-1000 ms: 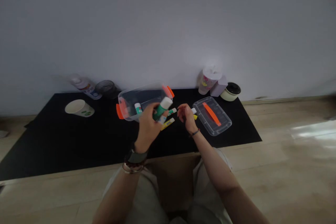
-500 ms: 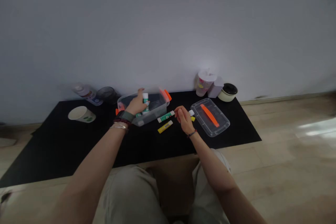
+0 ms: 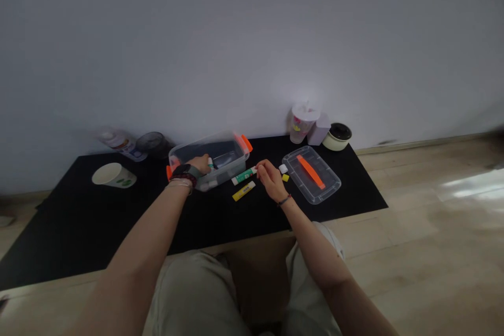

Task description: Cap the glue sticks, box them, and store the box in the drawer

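My left hand (image 3: pixel 199 164) reaches down inside a clear plastic box (image 3: pixel 233 169) with orange latches. Its fingers are closed around a white and green glue stick (image 3: pixel 210 163), mostly hidden by the hand. On the black table, just right of the box, lies another green and white glue stick (image 3: pixel 244 176). The fingers of my right hand (image 3: pixel 271 179) are pinched at its right end. A yellow glue stick (image 3: pixel 243 191) rests in front of it. Beside my right hand are a small white block (image 3: pixel 283 168) and a yellow block (image 3: pixel 285 177).
The clear lid (image 3: pixel 328 178) with an orange handle lies flat at right. Behind it stand a lidded cup (image 3: pixel 302 126), a pale box (image 3: pixel 318 130) and a cream pot (image 3: pixel 336 139). At left are a tipped paper cup (image 3: pixel 114 175), a bottle (image 3: pixel 122 145) and a dark container (image 3: pixel 151 144).
My left hand has lowered the glue stick deeper into the box. My right hand has moved slightly left, its fingertips now at the end of the green glue stick. The view has shifted a little.
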A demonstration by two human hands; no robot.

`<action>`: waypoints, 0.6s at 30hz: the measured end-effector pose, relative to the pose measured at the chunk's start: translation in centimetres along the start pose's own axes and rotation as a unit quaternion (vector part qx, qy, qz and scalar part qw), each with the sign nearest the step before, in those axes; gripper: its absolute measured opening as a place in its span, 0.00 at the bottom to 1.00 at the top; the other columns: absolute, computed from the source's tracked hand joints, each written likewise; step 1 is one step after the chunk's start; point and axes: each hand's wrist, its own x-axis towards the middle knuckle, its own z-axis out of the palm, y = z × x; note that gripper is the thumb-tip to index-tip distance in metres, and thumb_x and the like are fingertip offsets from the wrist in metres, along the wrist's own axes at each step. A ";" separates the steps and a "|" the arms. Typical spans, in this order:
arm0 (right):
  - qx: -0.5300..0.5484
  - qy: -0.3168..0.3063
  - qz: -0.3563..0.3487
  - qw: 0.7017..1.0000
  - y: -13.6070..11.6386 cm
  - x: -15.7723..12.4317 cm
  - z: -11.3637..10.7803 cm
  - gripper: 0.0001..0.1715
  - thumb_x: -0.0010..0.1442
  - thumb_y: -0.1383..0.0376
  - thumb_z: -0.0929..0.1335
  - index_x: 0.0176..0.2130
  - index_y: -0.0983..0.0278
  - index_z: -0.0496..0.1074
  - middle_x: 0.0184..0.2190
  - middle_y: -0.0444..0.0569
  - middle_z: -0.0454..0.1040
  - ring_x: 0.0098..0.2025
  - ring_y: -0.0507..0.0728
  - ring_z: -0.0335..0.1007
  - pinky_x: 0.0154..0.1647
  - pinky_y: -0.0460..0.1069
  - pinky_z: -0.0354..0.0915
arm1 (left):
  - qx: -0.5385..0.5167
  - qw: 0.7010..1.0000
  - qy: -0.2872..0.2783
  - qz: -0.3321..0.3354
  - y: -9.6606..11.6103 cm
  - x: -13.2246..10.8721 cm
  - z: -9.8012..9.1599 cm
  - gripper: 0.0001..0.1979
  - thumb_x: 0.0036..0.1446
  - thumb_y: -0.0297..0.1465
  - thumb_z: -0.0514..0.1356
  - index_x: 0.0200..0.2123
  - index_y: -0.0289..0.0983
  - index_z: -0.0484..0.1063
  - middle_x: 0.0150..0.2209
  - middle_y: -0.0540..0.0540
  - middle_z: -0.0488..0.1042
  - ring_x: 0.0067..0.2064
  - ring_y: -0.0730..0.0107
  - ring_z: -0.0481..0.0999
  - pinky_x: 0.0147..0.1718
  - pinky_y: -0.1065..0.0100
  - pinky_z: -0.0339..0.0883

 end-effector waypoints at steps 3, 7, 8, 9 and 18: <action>0.011 0.024 -0.017 1.000 0.0 0.0 0.1 0.22 0.68 0.46 0.58 0.37 0.60 0.65 0.26 0.42 0.64 0.26 0.50 0.58 0.26 0.46 0.54 | 0.013 1.000 -0.005 -0.007 -0.1 0.2 0.1 0.30 0.49 0.29 0.61 0.57 0.28 0.67 0.52 0.24 0.75 0.51 0.42 0.78 0.43 0.58 0.70; 0.011 0.024 -0.022 0.999 0.0 0.0 0.1 0.21 0.68 0.47 0.59 0.37 0.61 0.66 0.26 0.41 0.64 0.25 0.50 0.58 0.26 0.46 0.54 | 0.027 1.000 -0.001 -0.010 -0.2 0.0 0.2 0.34 0.47 0.30 0.62 0.59 0.30 0.66 0.53 0.25 0.75 0.52 0.42 0.76 0.44 0.57 0.69; 0.012 0.024 -0.024 0.999 0.0 0.0 0.1 0.21 0.68 0.48 0.59 0.37 0.61 0.66 0.25 0.41 0.64 0.25 0.50 0.58 0.27 0.46 0.54 | 0.029 1.000 0.002 -0.008 -0.2 -0.1 0.1 0.34 0.47 0.30 0.63 0.60 0.31 0.65 0.53 0.26 0.75 0.52 0.42 0.77 0.44 0.57 0.69; 0.011 0.024 -0.025 0.999 0.0 0.0 0.1 0.21 0.68 0.48 0.59 0.37 0.61 0.66 0.25 0.41 0.64 0.25 0.50 0.58 0.27 0.46 0.55 | 0.032 0.999 0.006 -0.007 -0.2 -0.3 0.0 0.34 0.48 0.30 0.63 0.60 0.32 0.65 0.53 0.27 0.75 0.52 0.42 0.77 0.44 0.57 0.69; -0.058 0.042 -0.013 0.997 0.0 0.3 -0.2 0.20 0.69 0.50 0.58 0.34 0.61 0.65 0.24 0.41 0.64 0.26 0.51 0.61 0.29 0.47 0.56 | -0.165 0.903 0.388 0.083 3.3 -8.0 -0.9 0.19 0.64 0.36 0.52 0.55 0.37 0.69 0.44 0.40 0.76 0.45 0.58 0.76 0.45 0.61 0.69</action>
